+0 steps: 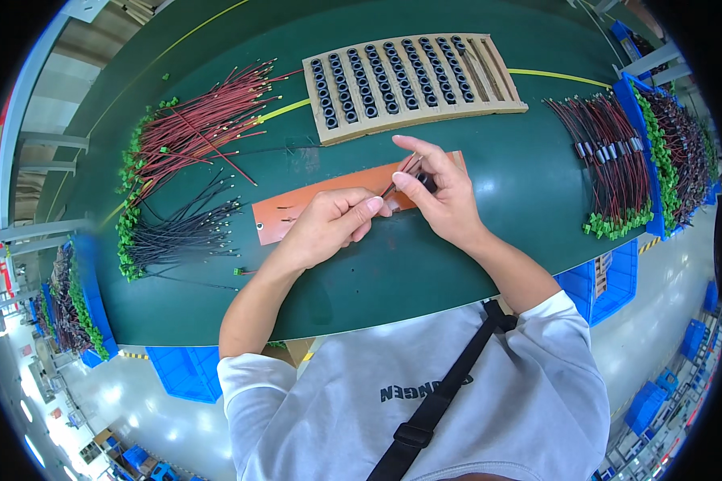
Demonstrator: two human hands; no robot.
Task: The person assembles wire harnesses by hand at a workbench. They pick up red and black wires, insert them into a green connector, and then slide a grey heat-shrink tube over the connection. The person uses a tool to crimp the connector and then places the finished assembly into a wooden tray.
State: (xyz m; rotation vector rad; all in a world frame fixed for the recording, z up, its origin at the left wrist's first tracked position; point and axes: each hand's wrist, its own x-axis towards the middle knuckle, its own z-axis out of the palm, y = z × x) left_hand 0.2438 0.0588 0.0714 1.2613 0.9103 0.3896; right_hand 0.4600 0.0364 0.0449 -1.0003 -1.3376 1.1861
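Observation:
My left hand [329,224] pinches thin dark wires [389,191] between thumb and forefinger, above an orange board [277,210] on the green table. Close beside it, my right hand [445,196] curls around a small black ring core [427,182], its thumb and fingers near the wire ends. Whether the wires pass through the core is hidden by the fingers. A small green connector [239,272] with a bit of red wire shows beside my left forearm; the rest of it is hidden.
Beyond the board stands a wooden rack [417,120] with rows of black ring cores. Red wires [208,120] and black wires [188,232] with green connectors lie at left. Wires with cores [614,152] lie at right, beside a blue bin [646,152].

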